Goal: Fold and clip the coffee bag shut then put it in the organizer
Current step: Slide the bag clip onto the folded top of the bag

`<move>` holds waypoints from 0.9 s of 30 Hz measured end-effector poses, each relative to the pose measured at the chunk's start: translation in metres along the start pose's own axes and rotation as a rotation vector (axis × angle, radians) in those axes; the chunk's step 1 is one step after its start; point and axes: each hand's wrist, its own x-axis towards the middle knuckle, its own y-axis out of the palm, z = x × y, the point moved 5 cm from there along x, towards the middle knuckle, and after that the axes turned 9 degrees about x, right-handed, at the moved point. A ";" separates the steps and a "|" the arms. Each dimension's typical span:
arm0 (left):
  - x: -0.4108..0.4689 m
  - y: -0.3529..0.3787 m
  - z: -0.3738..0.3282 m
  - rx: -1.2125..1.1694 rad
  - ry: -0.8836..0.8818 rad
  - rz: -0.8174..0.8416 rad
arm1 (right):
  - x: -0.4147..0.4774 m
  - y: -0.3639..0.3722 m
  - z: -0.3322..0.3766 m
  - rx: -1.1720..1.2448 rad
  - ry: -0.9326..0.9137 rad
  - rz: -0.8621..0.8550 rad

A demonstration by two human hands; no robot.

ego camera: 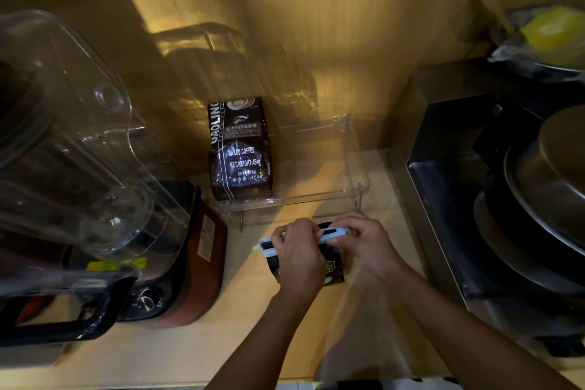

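Observation:
A small dark coffee bag (332, 272) lies on the wooden counter in front of me, its top edge caught in a long white sealing clip (269, 248). My left hand (297, 253) grips the clip's left part and covers much of the bag. My right hand (368, 242) pinches the clip's right end. Behind them stands a clear plastic organizer (354, 161) on short legs. A second, larger dark coffee bag (240, 149) lies in its left side.
A blender with a clear jug (72, 149) and red-brown base (193, 263) fills the left. A metal box (443, 187) holding stacked pans (544, 199) stands at the right. A wooden wall rises at the back. A bowl with something yellow (554, 32) sits top right.

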 end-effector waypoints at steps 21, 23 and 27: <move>0.001 -0.004 -0.008 0.070 0.056 0.012 | -0.009 0.005 -0.016 0.153 0.112 -0.068; 0.000 -0.005 -0.008 0.057 0.059 -0.011 | -0.010 0.006 -0.017 0.163 0.116 -0.062; -0.005 -0.005 -0.012 -0.006 0.097 -0.014 | -0.013 0.001 -0.017 0.201 0.124 -0.090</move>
